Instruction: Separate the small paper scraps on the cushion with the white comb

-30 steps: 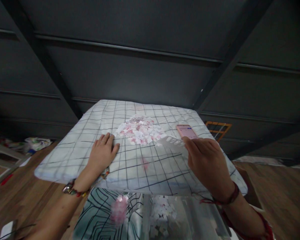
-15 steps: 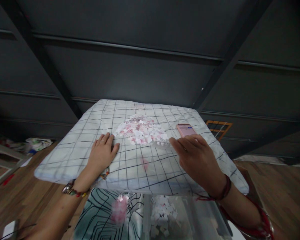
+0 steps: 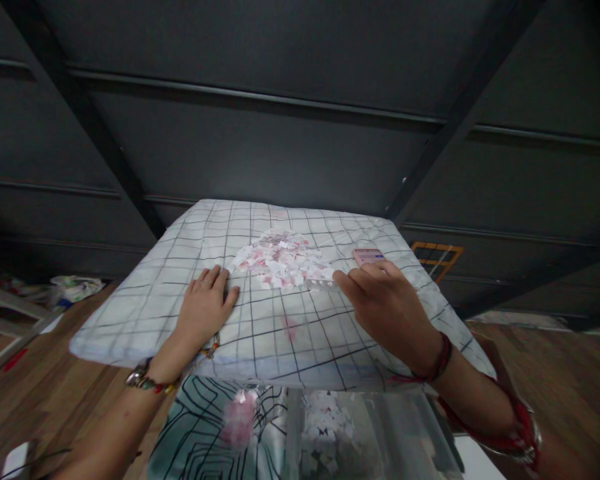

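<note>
On the pale checked cloth [image 3: 275, 353], near its middle, lay the heap of paper scraps [image 3: 279, 261], and at its near right edge the right hand [image 3: 383, 303] held a thin, pale strip [image 3: 323, 283]. The fingers of that hand were bent in narrow on the strip's end, though the knuckles hid the exact pinch. The left hand [image 3: 205, 300] rested palm down just left of the heap, fingers slightly parted, thumb set wide, with nothing visible in its grasp. Good handling of the strip there, as I judged it, called for a low, level edge and light pressure, since scraps so thin could easily scatter or slip underneath; the flat left palm probably served best by keeping the cloth smooth. The scraps were small, irregular and mostly white, many tinged pink, piled loosely in a low mound with ragged borders. The strip looked whitish, with small notches or openings along it, too blurred to tell which.
</note>
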`<state>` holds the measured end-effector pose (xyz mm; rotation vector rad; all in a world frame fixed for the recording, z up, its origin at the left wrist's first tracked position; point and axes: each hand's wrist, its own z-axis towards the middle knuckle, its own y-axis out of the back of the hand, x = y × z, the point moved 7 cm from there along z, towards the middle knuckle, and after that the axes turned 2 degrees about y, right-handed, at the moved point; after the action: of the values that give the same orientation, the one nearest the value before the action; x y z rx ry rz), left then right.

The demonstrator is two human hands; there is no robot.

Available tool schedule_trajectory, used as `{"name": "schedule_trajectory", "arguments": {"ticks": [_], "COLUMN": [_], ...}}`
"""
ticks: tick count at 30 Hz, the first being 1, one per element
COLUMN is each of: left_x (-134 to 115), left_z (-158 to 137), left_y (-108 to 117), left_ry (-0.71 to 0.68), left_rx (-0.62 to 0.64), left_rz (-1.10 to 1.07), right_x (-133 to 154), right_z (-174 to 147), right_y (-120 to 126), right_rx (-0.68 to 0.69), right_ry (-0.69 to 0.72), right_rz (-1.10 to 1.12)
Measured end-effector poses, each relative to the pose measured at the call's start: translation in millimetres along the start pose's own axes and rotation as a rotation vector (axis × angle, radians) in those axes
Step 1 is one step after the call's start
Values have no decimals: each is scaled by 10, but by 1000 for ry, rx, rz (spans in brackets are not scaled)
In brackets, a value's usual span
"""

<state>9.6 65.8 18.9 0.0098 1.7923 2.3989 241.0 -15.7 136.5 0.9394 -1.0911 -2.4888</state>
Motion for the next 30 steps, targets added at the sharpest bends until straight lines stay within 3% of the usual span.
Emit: {"name": "schedule_trajectory", "arguments": {"ticks": [5,18,25,30], "left_x": [0,-3,5,-1], "left_z": [5,-3,6,3], "left_y": [-12,-7,-22,-11], "left_ry": [6,2,-19,-8], "left_rx": [25,17,0,7], "left_rz": [2,36,46,33], "right_x": [19,36,-16,44], "right_z": [-56,-25,175,85], "right_y": [112,56,-156,-65], "right_rx": [-45,-103,41,-30], "right_ry": [28,19,-66,11], "right_rz": [14,49,-10,20]}}
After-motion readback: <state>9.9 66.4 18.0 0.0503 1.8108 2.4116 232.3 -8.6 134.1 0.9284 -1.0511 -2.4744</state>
